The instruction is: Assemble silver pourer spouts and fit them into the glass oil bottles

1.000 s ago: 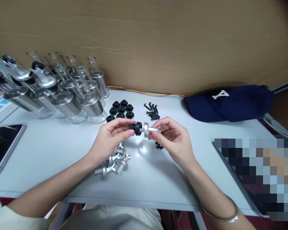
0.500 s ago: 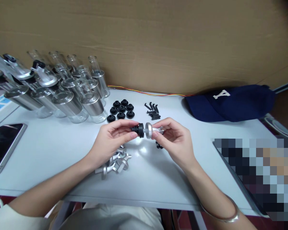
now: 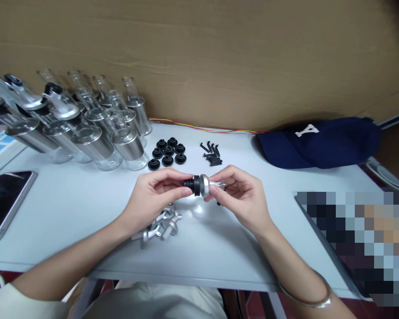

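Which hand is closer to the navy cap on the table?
Right. The right hand is mid-table, left of the navy cap and apart from it; the left hand is farther left, past the silver spout both hold.

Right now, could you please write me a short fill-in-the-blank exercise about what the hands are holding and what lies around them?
1. The left hand pinches a ____ rubber stopper.
2. The right hand holds a silver metal spout by its ____ end.
3. The loose stoppers lie just right of the glass ____.
4. The navy cap bears a white letter ____.

Missing words: black; right; bottles; Y
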`<state>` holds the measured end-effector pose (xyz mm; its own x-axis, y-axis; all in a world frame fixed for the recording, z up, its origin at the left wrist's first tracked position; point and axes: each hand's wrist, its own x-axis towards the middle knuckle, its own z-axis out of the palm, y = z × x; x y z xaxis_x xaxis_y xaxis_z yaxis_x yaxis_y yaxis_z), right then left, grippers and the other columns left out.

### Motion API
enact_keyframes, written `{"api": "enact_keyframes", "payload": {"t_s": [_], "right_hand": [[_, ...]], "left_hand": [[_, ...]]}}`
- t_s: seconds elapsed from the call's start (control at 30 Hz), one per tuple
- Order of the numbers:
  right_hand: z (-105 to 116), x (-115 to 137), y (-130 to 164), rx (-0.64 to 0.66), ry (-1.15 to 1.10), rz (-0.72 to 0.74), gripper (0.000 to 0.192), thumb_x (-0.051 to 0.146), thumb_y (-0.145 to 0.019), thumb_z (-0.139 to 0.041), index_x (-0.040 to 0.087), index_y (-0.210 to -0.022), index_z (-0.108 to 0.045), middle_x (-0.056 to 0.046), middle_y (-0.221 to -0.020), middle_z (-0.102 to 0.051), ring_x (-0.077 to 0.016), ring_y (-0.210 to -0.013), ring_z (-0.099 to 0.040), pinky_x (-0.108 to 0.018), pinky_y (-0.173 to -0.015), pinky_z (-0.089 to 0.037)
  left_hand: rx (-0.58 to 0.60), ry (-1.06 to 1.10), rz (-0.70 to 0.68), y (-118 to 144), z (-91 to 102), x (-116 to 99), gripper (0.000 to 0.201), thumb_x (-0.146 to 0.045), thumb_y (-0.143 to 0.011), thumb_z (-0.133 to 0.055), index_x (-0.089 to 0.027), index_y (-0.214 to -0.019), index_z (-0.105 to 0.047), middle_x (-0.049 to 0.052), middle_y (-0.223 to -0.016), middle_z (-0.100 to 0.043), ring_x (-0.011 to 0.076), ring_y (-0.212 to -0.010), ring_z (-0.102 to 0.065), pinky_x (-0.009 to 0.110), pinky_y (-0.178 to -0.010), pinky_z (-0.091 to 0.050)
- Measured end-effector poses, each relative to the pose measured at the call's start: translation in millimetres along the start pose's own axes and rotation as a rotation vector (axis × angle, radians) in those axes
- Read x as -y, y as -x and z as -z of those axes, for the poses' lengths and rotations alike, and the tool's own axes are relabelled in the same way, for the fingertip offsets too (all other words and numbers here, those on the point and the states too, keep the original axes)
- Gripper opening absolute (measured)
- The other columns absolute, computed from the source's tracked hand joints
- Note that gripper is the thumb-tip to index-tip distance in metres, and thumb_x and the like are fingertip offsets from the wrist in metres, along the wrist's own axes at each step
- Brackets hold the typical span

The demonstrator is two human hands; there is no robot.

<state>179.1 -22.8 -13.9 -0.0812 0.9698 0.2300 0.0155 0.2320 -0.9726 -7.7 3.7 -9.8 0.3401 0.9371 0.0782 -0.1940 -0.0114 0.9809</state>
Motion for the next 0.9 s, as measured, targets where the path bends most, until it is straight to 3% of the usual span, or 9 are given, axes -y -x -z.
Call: {"api": "enact_keyframes", "payload": {"t_s": [0.23, 0.57, 0.9], "right_hand": [[1.2, -0.5, 0.3, 0.029, -0.053, -0.032, 0.010, 0.017, -0.076, -0.069, 0.017, -0.075, -0.060, -0.002, -0.062, -0.070, -0.0117, -0.054, -0.064, -0.022, -0.051, -0.049], [4.2, -4.6, 0.7, 0.082, -0.127, -0.089, 0.012, 0.022, -0.078, -0.071, 0.018, -0.075, -0.060, -0.001, -0.064, -0.071, -0.0113, -0.054, -0.064, -0.021, -0.051, -0.048], [3.1, -3.1, 0.2, 0.124, -0.158, -0.121, 0.016, 0.025, -0.077, -0.073, 0.018, -0.075, -0.059, -0.001, -0.065, -0.070, -0.0120, -0.057, -0.065, -0.022, -0.052, -0.049]], "left_hand": [[-0.031, -0.034, -0.010, 0.3, 0.0, -0.5, 0.020, -0.006, -0.062, -0.077, -0.019, -0.076, -0.075, -0.002, -0.074, -0.073, 0.0097, -0.071, -0.069, 0.015, -0.065, -0.057], [-0.021, -0.090, -0.062, 0.7, -0.5, -0.7, 0.024, -0.003, -0.062, -0.076, -0.022, -0.076, -0.076, -0.004, -0.071, -0.071, 0.0058, -0.067, -0.066, 0.010, -0.062, -0.054], [0.004, -0.028, -0.004, -0.6, -1.0, 2.6, 0.019, -0.006, -0.061, -0.077, -0.020, -0.074, -0.075, -0.003, -0.070, -0.070, 0.0076, -0.065, -0.065, 0.014, -0.060, -0.054]]}}
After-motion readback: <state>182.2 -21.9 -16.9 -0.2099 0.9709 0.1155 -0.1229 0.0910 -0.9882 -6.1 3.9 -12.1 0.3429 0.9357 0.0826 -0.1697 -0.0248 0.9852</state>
